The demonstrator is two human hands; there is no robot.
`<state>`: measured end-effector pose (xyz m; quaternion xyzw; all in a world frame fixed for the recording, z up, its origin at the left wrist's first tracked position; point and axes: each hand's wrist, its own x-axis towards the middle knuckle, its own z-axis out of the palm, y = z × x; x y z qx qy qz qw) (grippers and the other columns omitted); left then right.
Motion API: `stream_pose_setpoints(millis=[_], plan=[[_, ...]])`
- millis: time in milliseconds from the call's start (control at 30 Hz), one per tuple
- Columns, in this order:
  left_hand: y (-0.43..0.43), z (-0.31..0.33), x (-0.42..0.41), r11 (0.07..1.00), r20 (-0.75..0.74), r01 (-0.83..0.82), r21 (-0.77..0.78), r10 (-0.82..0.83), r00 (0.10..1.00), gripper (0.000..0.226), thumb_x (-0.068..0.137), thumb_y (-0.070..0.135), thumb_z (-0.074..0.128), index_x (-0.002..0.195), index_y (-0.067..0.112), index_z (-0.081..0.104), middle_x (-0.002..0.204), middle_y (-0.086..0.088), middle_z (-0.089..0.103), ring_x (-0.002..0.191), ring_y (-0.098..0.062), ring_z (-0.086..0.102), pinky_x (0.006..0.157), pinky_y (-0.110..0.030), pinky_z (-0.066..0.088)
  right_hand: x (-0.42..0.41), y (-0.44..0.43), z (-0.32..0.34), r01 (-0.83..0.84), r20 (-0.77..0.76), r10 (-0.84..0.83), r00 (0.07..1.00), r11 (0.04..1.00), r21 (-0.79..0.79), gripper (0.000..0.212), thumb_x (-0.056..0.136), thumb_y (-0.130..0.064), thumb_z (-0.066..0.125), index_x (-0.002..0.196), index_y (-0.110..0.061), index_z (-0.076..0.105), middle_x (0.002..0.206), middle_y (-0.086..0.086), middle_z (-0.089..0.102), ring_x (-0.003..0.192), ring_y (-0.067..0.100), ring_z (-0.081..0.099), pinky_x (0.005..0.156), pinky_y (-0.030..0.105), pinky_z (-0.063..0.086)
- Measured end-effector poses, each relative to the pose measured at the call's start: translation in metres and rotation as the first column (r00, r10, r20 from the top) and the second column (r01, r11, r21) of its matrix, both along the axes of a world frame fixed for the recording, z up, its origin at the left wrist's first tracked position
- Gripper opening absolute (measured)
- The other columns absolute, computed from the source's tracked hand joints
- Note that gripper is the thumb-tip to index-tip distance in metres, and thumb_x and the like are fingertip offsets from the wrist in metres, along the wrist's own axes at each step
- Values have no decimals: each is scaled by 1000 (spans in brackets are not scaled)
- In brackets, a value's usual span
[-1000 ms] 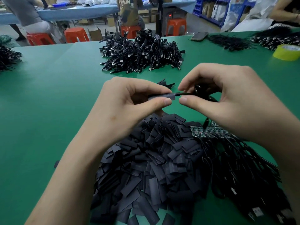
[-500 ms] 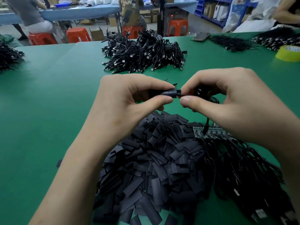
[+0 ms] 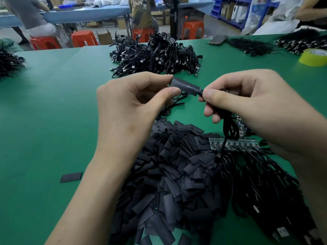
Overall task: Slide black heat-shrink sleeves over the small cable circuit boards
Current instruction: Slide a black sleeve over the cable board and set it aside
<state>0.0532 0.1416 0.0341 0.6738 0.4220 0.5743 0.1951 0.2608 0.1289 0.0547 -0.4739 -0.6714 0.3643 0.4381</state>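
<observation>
Nearest us: a heap of flat black sleeves (image 3: 177, 183) on the green bench (image 3: 53, 121), w/ a bundle of black cables (image 3: 265, 183) to its right & one stray sleeve (image 3: 71, 177) lying apart at left. Just beyond, a row of small circuit boards (image 3: 233, 144) at the bundle's far end.

Above the heap we see both hands raised.
- Left hand (image 3: 131, 106): thumb & forefinger pinch one end of a black sleeve (image 3: 185, 86), other fingers curled.
- Right hand (image 3: 256, 103): thumb & forefinger pinch the cable (image 3: 230, 128) right at the sleeve's other end; loops hang below.

Held sleeve tilts down to the right.

Further back: a big cable heap (image 3: 155, 55), then a yellow-green tape roll (image 3: 313, 57) at right. On a far person's shirt (image 3: 140, 9) we read "OWN"; the line above is unclear.
</observation>
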Motion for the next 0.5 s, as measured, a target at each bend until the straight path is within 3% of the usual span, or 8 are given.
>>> stream_pose_setpoints(millis=[100,267,400,500], plan=[[-1,0,6,1000,-16,5,9,-4,1000,24,82,18,85,100,29,75,85,19,75,73,-1,74,71,-19,60,-1,0,0,9,-54,-11,998,999,-34,16,94,-18,70,80,-15,78,71,3,75,58,9,65,60,15,51],[-1,-6,11,999,37,7,-41,-6,999,24,81,16,86,103,19,77,86,11,77,75,-3,76,72,-21,60,-4,-2,1,27,-99,-32,995,998,-54,17,93,-16,71,77,-13,78,67,4,74,56,9,63,59,14,50],[2,-10,11,985,182,105,-135,-80,980,21,82,12,84,102,11,78,85,1,80,79,-14,78,76,-28,61,-6,-3,2,11,-117,-18,993,998,-60,19,93,-16,72,74,-14,77,66,4,73,55,10,63,58,14,50],[1,-12,13,973,255,176,-149,-134,958,17,84,7,81,100,11,76,85,-1,80,79,-16,78,74,-25,60,-7,-4,2,14,-117,-21,993,998,-58,19,93,-14,71,74,-14,76,65,4,72,55,9,62,58,14,50]])
